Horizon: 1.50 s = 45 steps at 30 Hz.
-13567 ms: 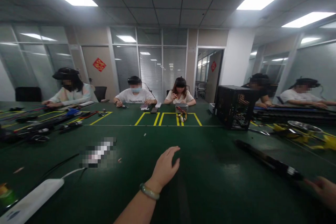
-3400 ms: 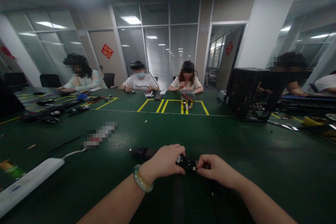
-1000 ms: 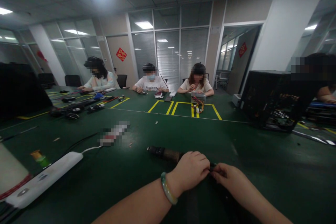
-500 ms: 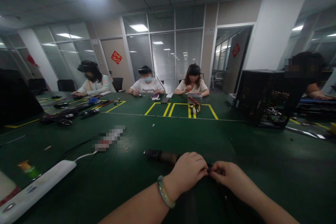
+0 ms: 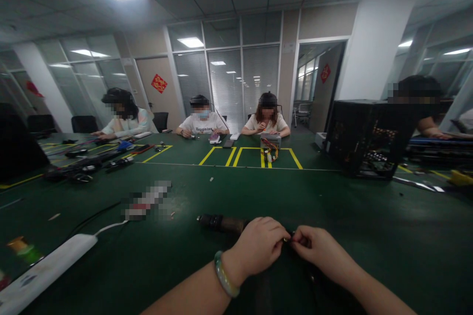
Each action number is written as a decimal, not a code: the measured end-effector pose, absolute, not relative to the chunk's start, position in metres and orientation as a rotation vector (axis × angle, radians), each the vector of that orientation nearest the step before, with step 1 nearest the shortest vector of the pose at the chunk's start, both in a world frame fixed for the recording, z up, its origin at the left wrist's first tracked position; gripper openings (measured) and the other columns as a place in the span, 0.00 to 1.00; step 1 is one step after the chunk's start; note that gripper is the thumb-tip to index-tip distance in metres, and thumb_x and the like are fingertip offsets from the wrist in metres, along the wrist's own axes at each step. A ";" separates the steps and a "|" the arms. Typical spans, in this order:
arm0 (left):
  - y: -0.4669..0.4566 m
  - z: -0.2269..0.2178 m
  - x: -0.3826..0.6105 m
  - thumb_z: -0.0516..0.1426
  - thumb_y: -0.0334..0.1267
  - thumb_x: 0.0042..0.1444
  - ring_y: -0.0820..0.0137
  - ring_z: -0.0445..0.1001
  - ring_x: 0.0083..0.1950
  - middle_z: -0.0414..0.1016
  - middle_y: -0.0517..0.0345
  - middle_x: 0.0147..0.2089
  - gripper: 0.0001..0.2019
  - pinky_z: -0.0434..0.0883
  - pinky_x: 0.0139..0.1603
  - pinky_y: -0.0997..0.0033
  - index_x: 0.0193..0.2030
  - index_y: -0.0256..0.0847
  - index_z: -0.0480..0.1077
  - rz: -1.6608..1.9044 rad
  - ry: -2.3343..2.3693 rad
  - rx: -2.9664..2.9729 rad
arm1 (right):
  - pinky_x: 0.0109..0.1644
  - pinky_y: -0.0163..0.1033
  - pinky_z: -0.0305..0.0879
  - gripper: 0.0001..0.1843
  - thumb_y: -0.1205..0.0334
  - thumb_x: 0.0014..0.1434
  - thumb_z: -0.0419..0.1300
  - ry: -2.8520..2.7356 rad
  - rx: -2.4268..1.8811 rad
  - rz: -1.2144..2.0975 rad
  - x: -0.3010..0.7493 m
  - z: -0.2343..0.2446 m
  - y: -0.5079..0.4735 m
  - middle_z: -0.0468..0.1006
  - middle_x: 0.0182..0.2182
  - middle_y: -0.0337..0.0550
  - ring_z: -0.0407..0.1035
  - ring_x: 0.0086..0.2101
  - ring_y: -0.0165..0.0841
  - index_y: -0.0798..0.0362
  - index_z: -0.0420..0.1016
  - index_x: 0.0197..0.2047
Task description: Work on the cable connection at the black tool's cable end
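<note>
While the left hand (image 5: 260, 243) curls over the middle of a black rod-shaped tool (image 5: 231, 224), the right hand (image 5: 318, 251) pinches the tool's right end between thumb and fingertips. The tool lies on the green worktop (image 5: 121, 285) in front of the person, its metal tip pointing left, and a small brass-coloured bit (image 5: 285, 240) shows at the left fingertips.

Lettering on a co-worker's white shirt (image 5: 209, 123) across the worktop seems to read "Happniss". A red diamond sign (image 5: 159, 83) on the door behind bears gold characters too small to read, and a dark mark on the white bar (image 5: 51, 273) at lower left is equally illegible.

Some seconds ago the tool's pale marking and more brass showed between the hands; now the left hand covers that stretch. Earliest of all, the left hand was empty and the tool lay off to the right.

Exactly which part the right fingertips grip is hard to make out. Pixelation masks an object (image 5: 148, 202) beyond the bar, and the left edge cuts the bar off.
</note>
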<state>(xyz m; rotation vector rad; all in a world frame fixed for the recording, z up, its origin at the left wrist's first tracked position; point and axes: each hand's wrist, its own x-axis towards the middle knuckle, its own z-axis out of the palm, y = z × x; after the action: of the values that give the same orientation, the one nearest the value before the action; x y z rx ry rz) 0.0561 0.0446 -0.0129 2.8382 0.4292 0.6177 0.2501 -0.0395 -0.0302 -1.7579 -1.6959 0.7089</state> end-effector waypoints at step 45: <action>0.050 -0.015 0.055 0.59 0.34 0.56 0.68 0.69 0.44 0.74 0.61 0.40 0.05 0.64 0.46 0.67 0.40 0.43 0.70 0.606 0.524 2.837 | 0.30 0.30 0.57 0.06 0.61 0.58 0.58 -1.657 -1.676 0.753 0.245 -0.033 -0.039 0.76 0.26 0.37 0.68 0.28 0.29 0.53 0.73 0.33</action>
<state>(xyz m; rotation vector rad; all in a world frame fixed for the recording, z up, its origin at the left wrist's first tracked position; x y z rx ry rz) 0.0549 0.0500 -0.0155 2.8374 0.5241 0.6062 0.2453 -0.0392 -0.0328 -1.6763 -1.6572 0.7529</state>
